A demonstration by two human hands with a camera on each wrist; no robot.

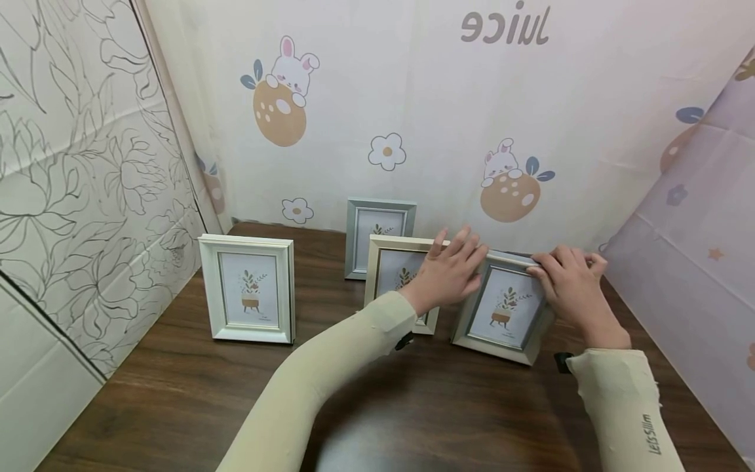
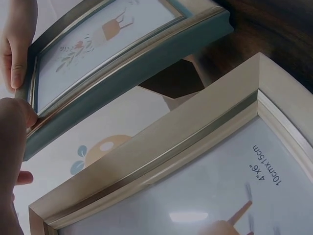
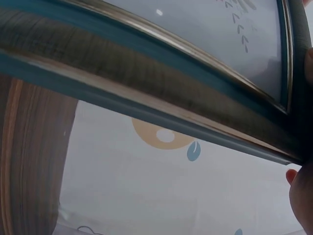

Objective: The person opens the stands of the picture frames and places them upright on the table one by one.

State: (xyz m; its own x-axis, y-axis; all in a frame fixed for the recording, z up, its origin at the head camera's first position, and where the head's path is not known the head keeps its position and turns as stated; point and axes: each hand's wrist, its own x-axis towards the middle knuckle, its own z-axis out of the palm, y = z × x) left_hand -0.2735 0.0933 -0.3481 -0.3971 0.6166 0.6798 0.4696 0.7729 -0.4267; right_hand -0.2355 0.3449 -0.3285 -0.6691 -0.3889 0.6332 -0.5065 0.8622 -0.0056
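Sleeves of pale cloth come in from 6 o'clock in the head view, over a dark wooden table (image 1: 177,393). Both hands meet on the grey-blue frame (image 1: 504,308), which stands at about 2 o'clock from the table's middle, leaning back a little on its foot. The left hand (image 1: 449,272) has its fingers curled over the top left corner; the right hand (image 1: 569,282) pinches the top right edge, fingers in front and the thumb hidden behind.

I judge the frame light and stiff, but its glass front is fragile and smooth. The moulded rim is the good place to hold, at both top corners as now, not the glass.

Just beside it at 9 o'clock stands the beige frame (image 1: 401,275), partly hidden by the left wrist. Further at 9 o'clock stands the white frame (image 1: 248,288), well apart. At 12 o'clock, against the printed curtain (image 1: 413,118), is the small grey frame (image 1: 379,229).

The left wrist view shows what the head view cannot: the beige frame's paper insert printed with its size, and fingertips (image 2: 17,68) on the blue rim. The right wrist view shows only the rim's underside and the curtain behind.
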